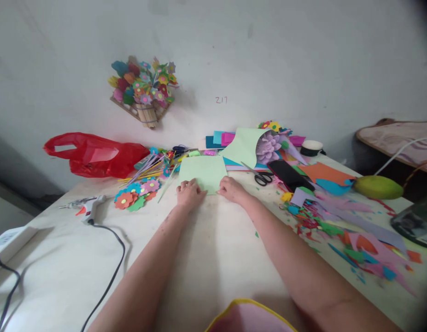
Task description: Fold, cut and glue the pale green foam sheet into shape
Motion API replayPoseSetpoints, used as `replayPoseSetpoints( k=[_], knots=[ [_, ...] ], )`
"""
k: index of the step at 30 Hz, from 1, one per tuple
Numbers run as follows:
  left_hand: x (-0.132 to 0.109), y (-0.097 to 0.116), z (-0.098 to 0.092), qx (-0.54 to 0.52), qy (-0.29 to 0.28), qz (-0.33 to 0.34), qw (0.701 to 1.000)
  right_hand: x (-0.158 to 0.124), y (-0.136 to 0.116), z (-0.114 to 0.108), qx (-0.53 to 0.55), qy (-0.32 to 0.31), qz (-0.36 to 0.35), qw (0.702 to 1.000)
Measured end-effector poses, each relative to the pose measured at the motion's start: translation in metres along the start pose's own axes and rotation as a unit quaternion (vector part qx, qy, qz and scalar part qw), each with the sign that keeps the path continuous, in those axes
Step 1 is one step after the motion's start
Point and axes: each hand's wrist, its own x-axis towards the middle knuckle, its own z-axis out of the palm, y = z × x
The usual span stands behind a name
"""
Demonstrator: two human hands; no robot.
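Note:
A light green paper sheet (202, 168) lies on the table in front of me. My left hand (190, 194) is at its near left corner, fingers curled over the edge and the thumb reaching inward. At the near right corner, my right hand (231, 189) is closed with the fingertips pinching the edge. Behind the sheet stands a rolled light green paper cone (242, 144) with a purple paper flower (268, 147) at its mouth. Black-handled scissors (262, 178) lie right of my right hand. A thin green stick (167, 183) lies left of the sheet.
To the left are paper flowers (125, 200), a glue gun (90, 210) with a black cord, a power strip (13, 242) and a red plastic bag (99, 157). A phone (289, 175), colourful scraps (368, 249) and a yellow-green fruit (378, 186) are at right.

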Motion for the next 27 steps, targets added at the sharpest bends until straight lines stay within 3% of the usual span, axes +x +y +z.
replayPoseSetpoints(
  k=[4,6,10,14,20,27],
  knots=[
    [0.01,0.001,-0.009,0.027,-0.081,-0.003,0.996,0.001,0.001,0.004,0.001,0.017,0.015,1.0],
    [0.012,0.002,-0.01,0.037,-0.093,-0.006,0.995,0.002,0.0,0.005,0.001,0.023,0.022,1.0],
    [0.009,0.01,-0.004,0.044,-0.033,-0.017,0.998,0.002,-0.001,0.005,0.004,0.021,0.028,0.999],
    [0.005,0.021,0.008,0.054,0.037,0.028,0.997,0.002,0.0,0.005,0.005,0.024,0.025,0.999],
    [0.006,0.023,0.023,0.044,0.04,0.042,0.997,0.003,0.002,0.003,0.017,0.013,0.012,1.0],
    [0.004,0.024,0.021,0.041,0.054,0.047,0.997,0.006,0.012,0.008,0.057,0.026,-0.021,0.998]
  ],
)
